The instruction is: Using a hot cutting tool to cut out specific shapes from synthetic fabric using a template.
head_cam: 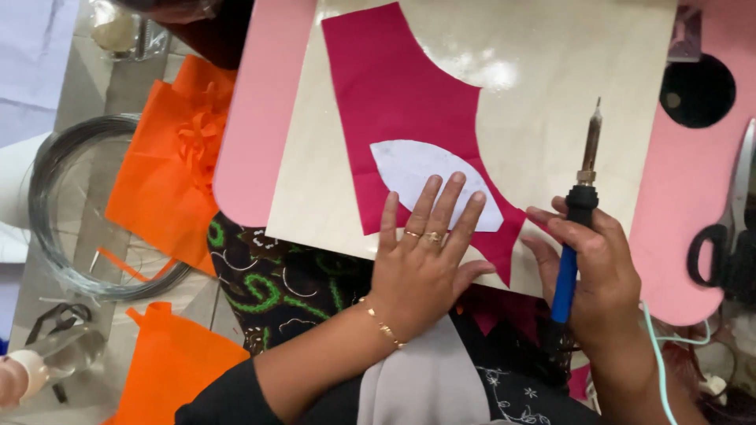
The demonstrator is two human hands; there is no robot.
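My left hand (421,260) lies flat, fingers spread, on a white leaf-shaped paper template (409,169) that rests on a magenta cloth piece (394,94). The cloth lies on a pale glossy board (543,102) set over a pink tabletop (260,102). My right hand (594,264) grips the blue handle of a soldering iron (581,197), whose metal tip points up and away over the bare board, just right of the cloth. A pale green cord trails from that hand.
Black-handled scissors (728,236) lie on the pink surface at right, below a round black hole (697,90). Orange cloth pieces (169,165) and a coil of wire (79,208) lie on the floor at left. Patterned dark fabric covers my lap.
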